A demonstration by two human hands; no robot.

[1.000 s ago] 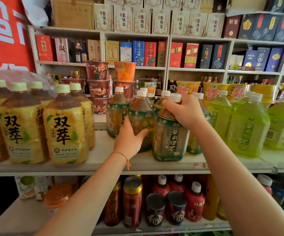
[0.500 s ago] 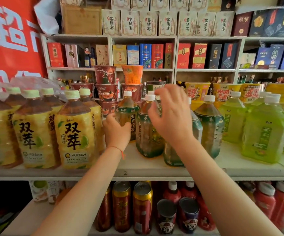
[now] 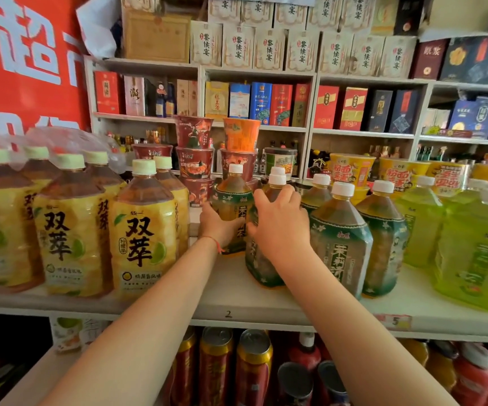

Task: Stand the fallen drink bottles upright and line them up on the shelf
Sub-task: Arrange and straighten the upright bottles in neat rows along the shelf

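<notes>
Several green-labelled tea bottles with white caps stand upright on the white shelf (image 3: 228, 313). My left hand (image 3: 218, 225) holds the lower body of the back-left tea bottle (image 3: 232, 197). My right hand (image 3: 281, 227) grips the shoulder of the tea bottle in front of it (image 3: 259, 268), which stands upright. Two more green-labelled bottles (image 3: 339, 241) (image 3: 385, 238) stand just to the right, near the shelf's front.
Large yellow-labelled bottles (image 3: 141, 238) crowd the shelf's left side, and light green bottles (image 3: 477, 250) fill the right. Stacked noodle cups (image 3: 194, 159) stand behind. Cans and red bottles (image 3: 253, 367) sit on the shelf below. Boxes line the back wall shelves.
My right hand left the cap of the front bottle and moved left onto another tea bottle's shoulder. My left hand shifted back and left to the rear bottle. The view moved closer.
</notes>
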